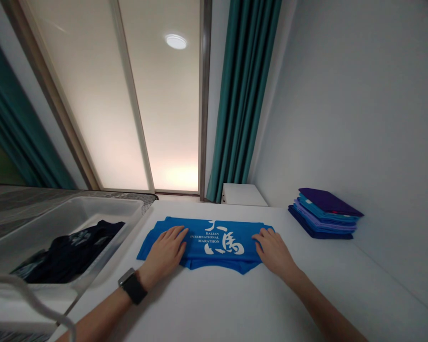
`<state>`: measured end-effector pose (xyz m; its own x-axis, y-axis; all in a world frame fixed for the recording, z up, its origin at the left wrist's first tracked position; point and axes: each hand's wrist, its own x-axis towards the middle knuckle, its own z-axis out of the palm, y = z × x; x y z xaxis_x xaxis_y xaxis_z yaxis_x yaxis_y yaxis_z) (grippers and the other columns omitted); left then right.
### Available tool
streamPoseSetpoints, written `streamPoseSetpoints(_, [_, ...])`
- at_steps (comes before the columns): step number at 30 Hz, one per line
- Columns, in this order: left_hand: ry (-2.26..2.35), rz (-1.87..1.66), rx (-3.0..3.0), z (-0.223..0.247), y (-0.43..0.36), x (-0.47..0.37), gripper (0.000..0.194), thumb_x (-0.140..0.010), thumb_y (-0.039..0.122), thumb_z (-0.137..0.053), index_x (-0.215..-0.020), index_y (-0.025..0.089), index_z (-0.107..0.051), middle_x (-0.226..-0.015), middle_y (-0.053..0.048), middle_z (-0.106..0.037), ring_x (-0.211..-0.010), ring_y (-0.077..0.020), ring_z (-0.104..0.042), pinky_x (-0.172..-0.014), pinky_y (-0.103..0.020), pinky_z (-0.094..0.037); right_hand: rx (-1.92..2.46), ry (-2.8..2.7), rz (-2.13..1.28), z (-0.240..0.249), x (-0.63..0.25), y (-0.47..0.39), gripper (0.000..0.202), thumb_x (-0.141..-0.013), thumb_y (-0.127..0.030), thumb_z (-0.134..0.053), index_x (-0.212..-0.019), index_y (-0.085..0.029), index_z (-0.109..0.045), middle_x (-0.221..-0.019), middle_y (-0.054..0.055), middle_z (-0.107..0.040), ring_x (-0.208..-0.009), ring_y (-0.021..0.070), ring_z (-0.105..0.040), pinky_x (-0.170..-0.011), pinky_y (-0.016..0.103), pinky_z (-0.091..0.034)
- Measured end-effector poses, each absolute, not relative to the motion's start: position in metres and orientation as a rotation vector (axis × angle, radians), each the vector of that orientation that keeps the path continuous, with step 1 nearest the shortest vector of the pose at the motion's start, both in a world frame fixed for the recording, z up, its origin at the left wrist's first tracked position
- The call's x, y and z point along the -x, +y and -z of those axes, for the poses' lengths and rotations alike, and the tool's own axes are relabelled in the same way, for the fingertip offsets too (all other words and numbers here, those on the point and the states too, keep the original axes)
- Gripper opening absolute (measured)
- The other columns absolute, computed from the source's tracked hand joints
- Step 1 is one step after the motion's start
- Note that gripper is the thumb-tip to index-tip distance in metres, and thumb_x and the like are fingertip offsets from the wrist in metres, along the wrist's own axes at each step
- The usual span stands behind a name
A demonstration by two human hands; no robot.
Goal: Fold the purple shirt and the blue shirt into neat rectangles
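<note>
On white table [235, 304] — both hands flat on blue shirt [203, 240] edges

A dark smartwatch [132, 285] with a black strap is being worn on the left wrist; both forearms are being left bare, without sleeves.

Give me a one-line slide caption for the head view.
Both hands, left and right, press flat on a partly folded blue shirt on a white table.
</note>
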<state>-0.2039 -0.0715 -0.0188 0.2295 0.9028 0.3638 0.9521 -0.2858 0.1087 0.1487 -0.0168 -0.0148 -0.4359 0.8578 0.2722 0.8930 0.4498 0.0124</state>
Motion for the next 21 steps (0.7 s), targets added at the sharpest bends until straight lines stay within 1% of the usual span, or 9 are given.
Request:
streamPoseSetpoints(2, [-1.804,0.503,2.405,0.019,-0.06,0.185,0.044,-0.096,0.032,-0.037,-0.135,0.018,-0.053,-0.138,-0.012,-0.055,-0.128,-0.0284,-0.049,-0.107,-0.045,-0.036,1.502,-2.468,0.207,0.011,-0.124,-0.013,0.033,-0.091,-0.016,-0.041,-0.113,-0.017,-0.066,-0.106,0.013,-0.063,-0.1,0.0284,-0.053,-0.084,0.04,-0.042])
streamPoseSetpoints(4, [-1.822,0.424,2.47,0.02,-0.049,0.168,0.047,-0.097,0.034,-0.037,-0.139,0.015,-0.049,-0.143,-0.013,-0.051,-0.132,-0.0279,-0.045,-0.109,-0.044,-0.035,1.474,-2.488,0.15,0.01,-0.1,-0.008,0.037,-0.093,-0.017,-0.039,-0.123,-0.017,-0.061,-0.116,0.013,-0.062,-0.106,0.0277,-0.052,-0.087,0.038,-0.042])
streamPoseSetpoints(6, [-1.835,0.393,2.483,0.022,-0.041,0.155,0.048,-0.097,0.034,-0.036,-0.141,0.016,-0.046,-0.146,-0.011,-0.048,-0.136,-0.0256,-0.042,-0.112,-0.043,-0.033,1.494,-2.518,0.082,0.013,-0.079,-0.005,0.042,-0.094,-0.02,-0.037,-0.132,-0.015,-0.054,-0.128,0.014,-0.058,-0.115,0.0286,-0.05,-0.093,0.039,-0.041])
streamPoseSetpoints(8, [-1.85,0.363,2.493,0.023,-0.037,0.146,0.05,-0.098,0.035,-0.036,-0.143,0.016,-0.043,-0.148,-0.01,-0.045,-0.138,-0.0243,-0.038,-0.113,-0.042,-0.032,1.523,-2.534,0.017,0.018,-0.064,-0.004,0.047,-0.096,-0.025,-0.035,-0.139,-0.012,-0.048,-0.139,0.015,-0.051,-0.126,0.0295,-0.044,-0.101,0.041,-0.037])
streamPoseSetpoints(11, [-1.876,0.302,2.523,0.026,-0.035,0.139,0.053,-0.098,0.038,-0.036,-0.145,0.015,-0.041,-0.152,-0.01,-0.039,-0.141,-0.0251,-0.033,-0.114,-0.044,-0.03,1.566,-2.532,-0.069,0.027,-0.051,-0.007,0.055,-0.097,-0.033,-0.032,-0.146,-0.009,-0.038,-0.151,0.015,-0.038,-0.138,0.0296,-0.032,-0.111,0.044,-0.025])
streamPoseSetpoints(13, [-1.884,0.277,2.546,0.029,-0.037,0.137,0.054,-0.098,0.04,-0.036,-0.145,0.015,-0.04,-0.153,-0.011,-0.037,-0.142,-0.0261,-0.031,-0.115,-0.046,-0.028,1.596,-2.527,-0.129,0.032,-0.047,-0.011,0.06,-0.097,-0.039,-0.031,-0.149,-0.009,-0.033,-0.155,0.015,-0.031,-0.142,0.0294,-0.025,-0.115,0.045,-0.019])
streamPoseSetpoints(16, [-1.869,0.298,2.547,0.036,-0.041,0.136,0.056,-0.098,0.044,-0.035,-0.145,0.014,-0.041,-0.153,-0.011,-0.035,-0.143,-0.0268,-0.03,-0.116,-0.048,-0.025,1.641,-2.518,-0.201,0.038,-0.045,-0.015,0.065,-0.097,-0.048,-0.03,-0.15,-0.011,-0.03,-0.157,0.013,-0.024,-0.145,0.0288,-0.018,-0.117,0.047,-0.013])
streamPoseSetpoints(21, [-1.831,0.377,2.495,0.046,-0.044,0.135,0.056,-0.098,0.044,-0.035,-0.145,0.013,-0.041,-0.153,-0.012,-0.036,-0.143,-0.0267,-0.028,-0.117,-0.048,-0.024,1.672,-2.515,-0.224,0.044,-0.044,-0.016,0.072,-0.096,-0.055,-0.027,-0.151,-0.009,-0.025,-0.159,0.014,-0.018,-0.147,0.0283,-0.008,-0.118,0.047,-0.005])
